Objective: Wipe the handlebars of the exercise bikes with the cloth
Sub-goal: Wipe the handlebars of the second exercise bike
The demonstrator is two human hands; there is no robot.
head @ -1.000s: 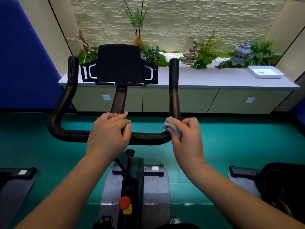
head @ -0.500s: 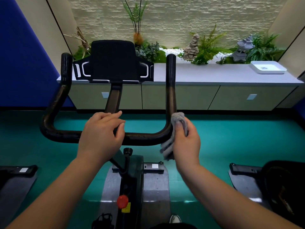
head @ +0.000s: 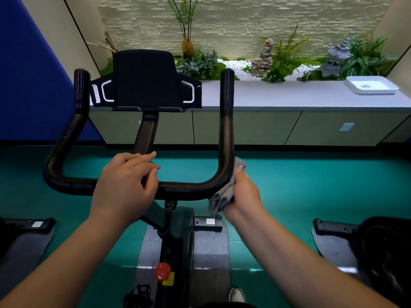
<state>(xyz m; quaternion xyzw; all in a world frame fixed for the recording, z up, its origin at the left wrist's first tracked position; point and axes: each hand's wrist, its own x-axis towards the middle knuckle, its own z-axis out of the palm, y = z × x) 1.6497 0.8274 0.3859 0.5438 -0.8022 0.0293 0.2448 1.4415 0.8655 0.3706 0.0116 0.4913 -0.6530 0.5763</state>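
A black U-shaped handlebar (head: 184, 189) of the exercise bike fills the middle of the head view, with two upright ends and a black console (head: 144, 80) between them. My left hand (head: 126, 185) rests on the cross bar near the centre stem, fingers loosely curved over it. My right hand (head: 243, 193) holds a grey cloth (head: 224, 196) against the outer side of the right bend of the bar, where the upright starts. The cloth hangs down below the bar.
A red knob (head: 162, 271) sits on the bike frame below. Parts of neighbouring bikes show at the left (head: 24, 227) and right (head: 355, 236) edges. Beyond the teal floor stands a long low cabinet (head: 289, 94) with plants and a white tray (head: 371, 85).
My right hand slid the cloth from the cross bar's right end round the bend to its outer side. The left hand stayed on the bar. The view drew slightly closer.
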